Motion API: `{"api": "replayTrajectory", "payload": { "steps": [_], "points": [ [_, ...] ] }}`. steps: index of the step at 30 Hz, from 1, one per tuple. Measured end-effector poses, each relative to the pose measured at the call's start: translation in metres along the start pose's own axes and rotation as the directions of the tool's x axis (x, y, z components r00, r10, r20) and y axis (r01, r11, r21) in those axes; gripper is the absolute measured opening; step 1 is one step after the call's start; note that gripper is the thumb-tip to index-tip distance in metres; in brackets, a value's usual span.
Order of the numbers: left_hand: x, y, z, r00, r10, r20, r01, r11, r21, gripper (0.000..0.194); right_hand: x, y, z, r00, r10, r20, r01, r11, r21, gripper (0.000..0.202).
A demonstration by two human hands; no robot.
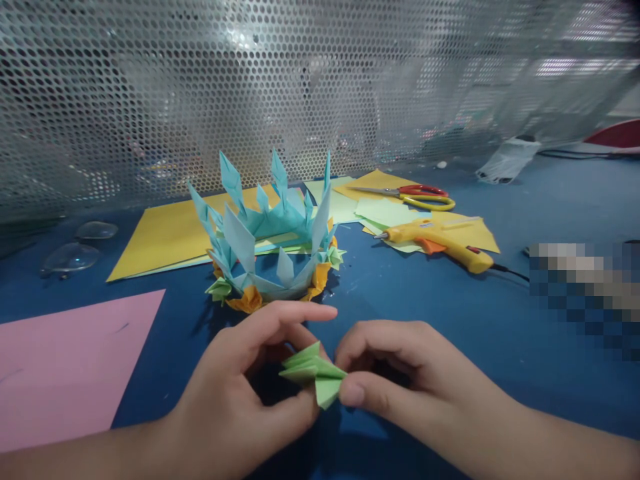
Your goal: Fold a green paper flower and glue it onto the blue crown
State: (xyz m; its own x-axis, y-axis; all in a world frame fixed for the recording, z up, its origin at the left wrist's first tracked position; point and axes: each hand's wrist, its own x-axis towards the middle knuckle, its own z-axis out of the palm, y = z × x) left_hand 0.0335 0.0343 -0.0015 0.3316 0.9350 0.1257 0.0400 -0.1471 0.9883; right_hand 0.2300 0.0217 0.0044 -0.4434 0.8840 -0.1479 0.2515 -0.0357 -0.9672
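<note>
Origami (316,371), green, sits between left hand (230,387) and right hand (425,373), touching both

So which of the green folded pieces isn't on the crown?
The held piece, between the left hand and the right hand, which pinches its tip. The other two in view, left piece and right piece, sit low on the crown.

Light-green folded paper piece (314,371): creased, pointed flaps splayed left and down, narrow end seemingly pinched, between hands (417,373).

Folded paper (311,368) before the crown (286,223)
</note>
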Motion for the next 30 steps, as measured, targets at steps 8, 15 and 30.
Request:
{"api": "replayTrajectory", "payload": {
  "steps": [8,15,30],
  "points": [
    [-0.001,0.006,0.004,0.996,-0.039,-0.081,0.041,0.999,0.021,0.053,0.001,0.0,0.001,0.995,0.098,-0.009,-0.097,0.995,0.037,0.031],
    [0.017,0.014,0.003,0.983,-0.182,0.031,0.18,0.982,0.054,0.056,0.002,-0.001,0.002,0.992,0.116,-0.057,-0.115,0.993,0.019,0.025],
    [0.011,-0.002,-0.004,0.949,-0.277,0.147,0.305,0.925,-0.227,0.043,0.007,-0.003,0.0,0.963,0.219,-0.158,-0.193,0.968,0.162,0.017]
  ]
}}
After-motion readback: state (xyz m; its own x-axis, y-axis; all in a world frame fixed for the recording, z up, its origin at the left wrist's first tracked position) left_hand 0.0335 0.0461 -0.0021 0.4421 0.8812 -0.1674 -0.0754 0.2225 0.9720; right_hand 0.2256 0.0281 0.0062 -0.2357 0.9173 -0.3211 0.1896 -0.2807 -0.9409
